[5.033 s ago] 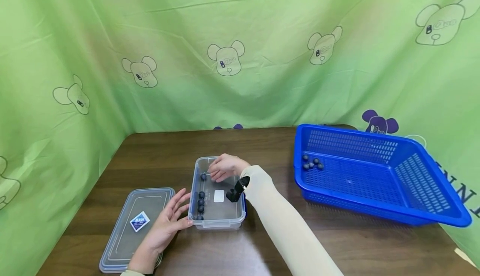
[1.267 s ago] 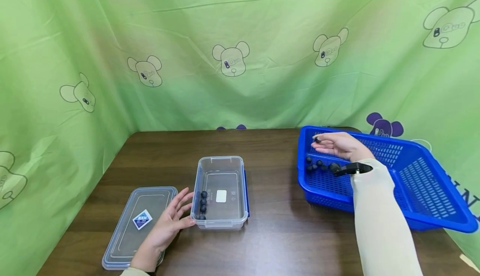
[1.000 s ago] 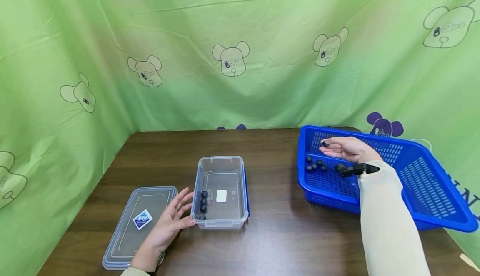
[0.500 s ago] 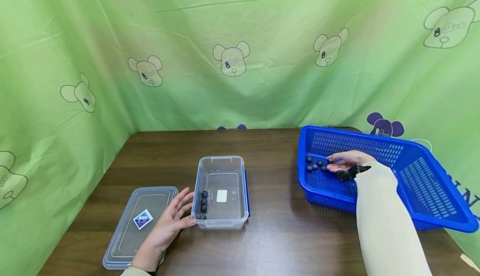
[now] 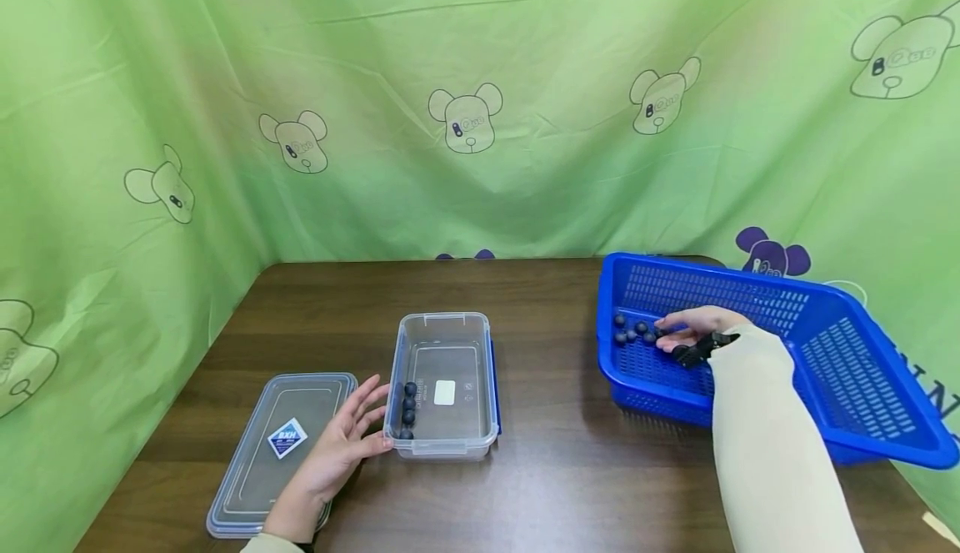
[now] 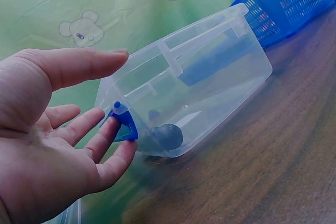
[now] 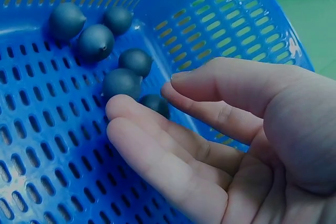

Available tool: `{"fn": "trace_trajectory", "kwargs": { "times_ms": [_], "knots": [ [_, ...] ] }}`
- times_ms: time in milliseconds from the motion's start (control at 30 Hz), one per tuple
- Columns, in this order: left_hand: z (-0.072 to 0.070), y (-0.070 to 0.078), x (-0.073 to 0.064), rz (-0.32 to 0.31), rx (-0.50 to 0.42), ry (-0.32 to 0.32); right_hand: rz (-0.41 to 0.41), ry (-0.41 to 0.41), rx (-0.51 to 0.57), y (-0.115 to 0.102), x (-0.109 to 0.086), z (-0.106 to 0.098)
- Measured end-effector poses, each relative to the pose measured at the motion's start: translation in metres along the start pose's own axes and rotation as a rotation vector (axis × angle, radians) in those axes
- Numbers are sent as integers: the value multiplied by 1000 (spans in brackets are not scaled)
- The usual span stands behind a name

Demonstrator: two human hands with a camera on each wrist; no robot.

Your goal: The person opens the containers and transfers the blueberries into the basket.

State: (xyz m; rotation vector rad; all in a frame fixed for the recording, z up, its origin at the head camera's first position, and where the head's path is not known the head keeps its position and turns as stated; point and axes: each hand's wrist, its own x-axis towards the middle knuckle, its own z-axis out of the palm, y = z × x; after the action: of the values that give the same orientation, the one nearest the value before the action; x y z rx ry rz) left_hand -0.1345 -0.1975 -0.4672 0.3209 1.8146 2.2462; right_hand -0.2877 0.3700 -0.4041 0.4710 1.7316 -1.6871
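Small dark blue balls (image 7: 96, 43), each with a tiny nub, lie in the left part of the blue plastic basket (image 5: 690, 411). In there too is my right hand (image 5: 693, 325), beside the balls. Its thumb and fingers are spread apart in the right wrist view, with nothing pinched; the nearest ball (image 7: 156, 106) is partly hidden behind the fingers. At left, my left hand (image 5: 341, 444) touches the side of a clear lidless box (image 5: 450, 450), its fingertips at a blue latch (image 6: 126, 121). Several dark balls (image 5: 408, 417) line up along the box's left wall.
A clear lid (image 5: 255, 486) with a blue edge and a diamond-shaped sticker lies left of the box, partly under the left forearm. Bare wooden table (image 5: 547, 353) lies between box and basket. A green printed cloth (image 5: 375, 161) hangs behind.
The ball at the far end of the box was lifted out and carried right by my right hand. It now rests with the others in the basket, released. My left hand stayed put.
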Motion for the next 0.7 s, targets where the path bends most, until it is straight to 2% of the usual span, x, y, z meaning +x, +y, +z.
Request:
{"fn": "trace_trajectory", "kwargs": {
  "times_ms": [133, 333, 500, 700],
  "knots": [
    [0, 0, 1, 1, -2, 2, -43, -44, 2, -10, 1, 1],
    [0, 0, 1, -4, -6, 5, -205, -121, -63, -28, -4, 11],
    [0, 0, 0, -3, -3, 4, -308, -112, -83, -38, -12, 24],
    [0, -1, 0, 3, 0, 0, -356, -99, -61, -44, -20, 37]
  ]
}}
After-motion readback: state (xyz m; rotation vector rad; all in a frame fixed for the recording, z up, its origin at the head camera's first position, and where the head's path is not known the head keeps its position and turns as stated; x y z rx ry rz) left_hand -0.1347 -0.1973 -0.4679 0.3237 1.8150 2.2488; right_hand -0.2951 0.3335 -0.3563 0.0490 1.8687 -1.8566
